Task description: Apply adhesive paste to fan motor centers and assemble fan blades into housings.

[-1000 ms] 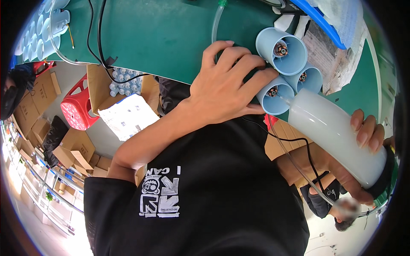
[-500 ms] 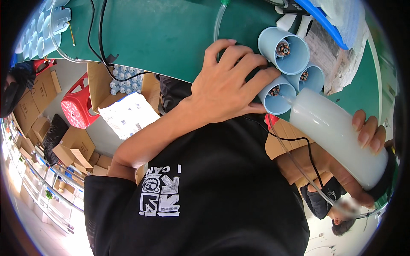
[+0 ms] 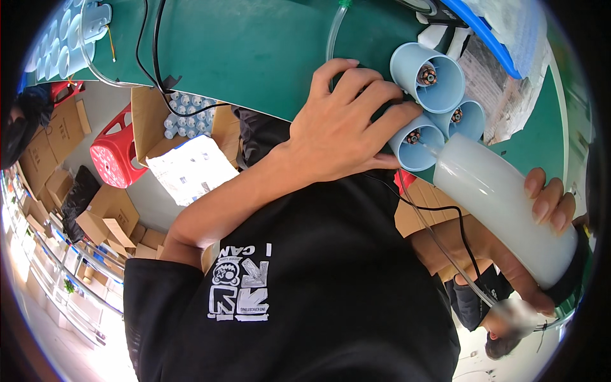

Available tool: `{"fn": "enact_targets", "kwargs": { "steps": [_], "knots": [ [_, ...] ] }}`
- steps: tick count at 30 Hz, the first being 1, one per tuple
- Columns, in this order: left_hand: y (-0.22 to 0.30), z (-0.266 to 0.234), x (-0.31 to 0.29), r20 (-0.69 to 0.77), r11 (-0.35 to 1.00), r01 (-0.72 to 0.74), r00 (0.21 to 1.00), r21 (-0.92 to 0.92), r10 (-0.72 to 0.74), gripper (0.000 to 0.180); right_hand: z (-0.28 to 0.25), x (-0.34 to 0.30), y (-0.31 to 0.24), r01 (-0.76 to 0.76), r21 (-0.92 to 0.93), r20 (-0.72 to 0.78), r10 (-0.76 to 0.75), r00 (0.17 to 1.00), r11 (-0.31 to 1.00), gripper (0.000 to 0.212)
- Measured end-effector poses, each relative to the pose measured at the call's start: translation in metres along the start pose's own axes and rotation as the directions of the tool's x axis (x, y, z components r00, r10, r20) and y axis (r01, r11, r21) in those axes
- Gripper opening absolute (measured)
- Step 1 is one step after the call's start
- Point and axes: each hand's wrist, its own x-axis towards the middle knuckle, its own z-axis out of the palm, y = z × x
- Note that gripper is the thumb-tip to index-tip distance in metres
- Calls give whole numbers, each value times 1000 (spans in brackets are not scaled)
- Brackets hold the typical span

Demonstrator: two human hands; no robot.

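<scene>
Three light blue plastic cups stand grouped at the right edge of the green table, each with a copper-wound motor part inside. My left hand (image 3: 347, 124) is curled around the nearest cup (image 3: 417, 159), its thumb against the near side and a finger along the far side. The larger cup (image 3: 407, 70) and the third cup (image 3: 472, 124) are beside it. In my right hand (image 3: 550, 204) lies a fat, milky-white dispensing syringe (image 3: 499, 197) with a dark rear end. It is tilted, and its thin nozzle points into the nearest cup; the exact contact spot is too small to tell.
A clear hose (image 3: 334, 35) and black cables (image 3: 154, 51) cross the green table (image 3: 254, 51). More blue cups (image 3: 70, 44) stand far left. Below are an open carton (image 3: 149, 137) of small parts and a red stool (image 3: 114, 159). Another person (image 3: 474, 302) is at lower right.
The whole view has shifted slightly, with the cups a little further right in the picture. Both hands keep their hold, and the nozzle still points into the same cup.
</scene>
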Motion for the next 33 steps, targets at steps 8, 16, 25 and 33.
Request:
{"fn": "enact_targets", "kwargs": {
  "steps": [8,16,25,33],
  "knots": [
    [0,1,1,-13,1000,2,1000,-10,-2,67,3,-7,-6,33,-42,-195,-40,980,999,101],
    [1,1,1,-6,1000,-2,1000,-9,1,68,11,0,7,182,24,-198,-174,965,983,98],
    [-1,2,0,-21,1000,-25,999,17,25,60,3,-6,5,198,-35,-150,-201,968,980,100],
    [-2,1,1,0,1000,-25,1000,17,25,61,-6,-11,-7,90,-104,-79,-99,992,990,98]
  ]
}}
